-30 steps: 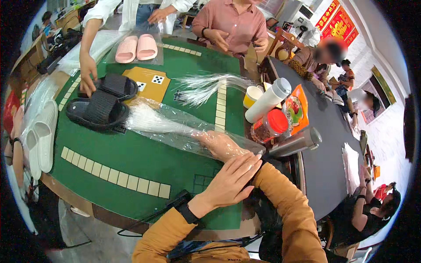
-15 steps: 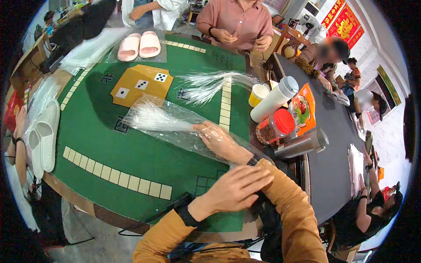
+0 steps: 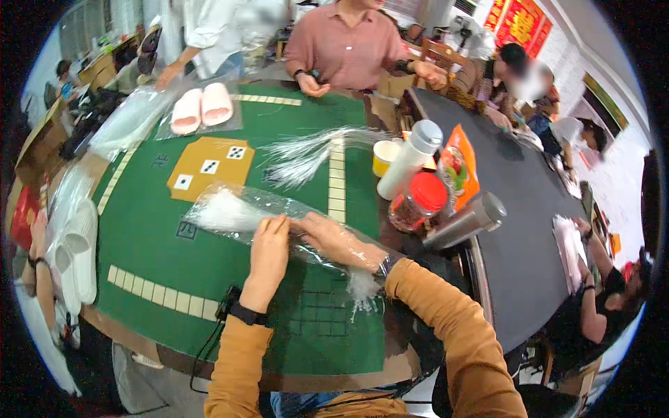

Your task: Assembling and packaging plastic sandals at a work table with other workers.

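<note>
A bundle of thin white plastic strands [image 3: 226,211] lies in a clear plastic bag [image 3: 261,198] over the green mat. The strands' other end [image 3: 364,287] shows below my right wrist. My right hand [image 3: 331,240] is closed round the middle of the bundle, with clear film over its back and wrist; it looks to be inside the bag. Beside it, my left hand [image 3: 270,245] has its fingers pressed together at the bag and bundle. A second loose bunch of white strands [image 3: 306,153] lies farther off, fanned out to the left.
Pink slippers [image 3: 202,110] rest on plastic at the far left, white slippers [image 3: 77,251] at the left edge. To the right stand a white bottle [image 3: 411,157], a red-lidded jar [image 3: 418,202], a steel tumbler [image 3: 467,221] and a yellow cup [image 3: 385,155]. Several people surround the tables.
My left hand has moved from beside my right forearm up and left to the bag. The strands' lower end has come into view. Across the table, the person in pink has spread their hands apart.
</note>
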{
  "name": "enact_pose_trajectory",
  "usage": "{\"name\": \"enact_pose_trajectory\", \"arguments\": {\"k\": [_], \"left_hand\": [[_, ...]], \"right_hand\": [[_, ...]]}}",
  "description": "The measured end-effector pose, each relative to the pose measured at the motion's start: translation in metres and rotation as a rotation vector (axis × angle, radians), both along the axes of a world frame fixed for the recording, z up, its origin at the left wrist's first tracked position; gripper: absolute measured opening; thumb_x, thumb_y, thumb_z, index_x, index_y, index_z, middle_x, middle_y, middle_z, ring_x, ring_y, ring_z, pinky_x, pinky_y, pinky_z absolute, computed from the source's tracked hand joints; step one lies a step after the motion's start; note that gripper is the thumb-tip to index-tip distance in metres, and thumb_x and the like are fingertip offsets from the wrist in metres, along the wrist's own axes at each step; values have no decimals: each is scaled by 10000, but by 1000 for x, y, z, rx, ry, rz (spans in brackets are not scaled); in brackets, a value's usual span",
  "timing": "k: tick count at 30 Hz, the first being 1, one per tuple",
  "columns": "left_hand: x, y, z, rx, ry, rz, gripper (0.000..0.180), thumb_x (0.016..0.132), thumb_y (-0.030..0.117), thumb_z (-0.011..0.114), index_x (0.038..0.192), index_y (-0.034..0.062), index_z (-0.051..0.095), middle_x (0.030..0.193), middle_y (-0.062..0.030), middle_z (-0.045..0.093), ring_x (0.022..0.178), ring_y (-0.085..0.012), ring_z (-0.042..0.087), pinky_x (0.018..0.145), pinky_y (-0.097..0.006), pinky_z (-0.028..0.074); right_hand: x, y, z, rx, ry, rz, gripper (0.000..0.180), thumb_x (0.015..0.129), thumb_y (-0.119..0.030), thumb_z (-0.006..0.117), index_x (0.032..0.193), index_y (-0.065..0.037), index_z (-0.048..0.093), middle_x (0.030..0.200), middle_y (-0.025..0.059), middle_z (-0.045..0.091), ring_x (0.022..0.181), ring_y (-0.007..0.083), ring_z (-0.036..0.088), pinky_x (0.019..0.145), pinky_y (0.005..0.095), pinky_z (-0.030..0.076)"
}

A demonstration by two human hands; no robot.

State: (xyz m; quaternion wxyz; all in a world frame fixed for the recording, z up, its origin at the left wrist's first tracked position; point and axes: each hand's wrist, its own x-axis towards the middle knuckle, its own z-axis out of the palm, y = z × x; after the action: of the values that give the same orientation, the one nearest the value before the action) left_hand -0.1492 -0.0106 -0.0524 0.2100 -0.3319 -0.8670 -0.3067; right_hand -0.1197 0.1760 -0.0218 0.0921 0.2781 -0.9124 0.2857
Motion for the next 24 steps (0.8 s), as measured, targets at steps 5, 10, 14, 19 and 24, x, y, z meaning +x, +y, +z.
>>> {"name": "enact_pose_trajectory", "arguments": {"k": [5,10,14,19,24], "left_hand": [[3,-10,5,-24,18,54,307,790,-35,635,1095,-55,656,1179,-166,654,1081,-355,575,951,-420,488],[3,0,-5,-56,51,73,359,789,-43,654,1148,-47,647,1234,-153,632,1144,-343,545,1004,-411,461],[4,1,-4,-25,25,56,414,761,-64,674,1173,-52,626,1243,-152,626,1165,-348,530,1005,-433,455],[9,-5,0,-92,137,27,420,823,-25,611,1244,-20,608,1297,-123,598,1162,-349,507,982,-467,424],[20,11,13,-145,122,-227,460,840,-3,597,1293,78,616,1306,-82,606,1136,-318,514,974,-455,428]], "right_hand": [[16,10,3,38,3,21,527,815,-23,632,1326,-61,512,1200,182,566,1127,380,556,979,439,479],[56,28,9,196,122,-181,700,755,-107,761,1374,-1,453,1348,229,496,1245,401,500,1053,460,425],[71,31,9,145,-1,-290,685,721,-76,710,1339,53,443,1293,257,506,1185,439,511,1012,469,458],[59,24,-10,143,97,-163,605,700,71,591,1289,89,454,1232,250,506,1181,433,498,1041,457,421],[50,22,-18,158,32,-212,553,740,27,640,1277,-3,511,1202,208,536,1173,408,509,1004,452,450]]}}
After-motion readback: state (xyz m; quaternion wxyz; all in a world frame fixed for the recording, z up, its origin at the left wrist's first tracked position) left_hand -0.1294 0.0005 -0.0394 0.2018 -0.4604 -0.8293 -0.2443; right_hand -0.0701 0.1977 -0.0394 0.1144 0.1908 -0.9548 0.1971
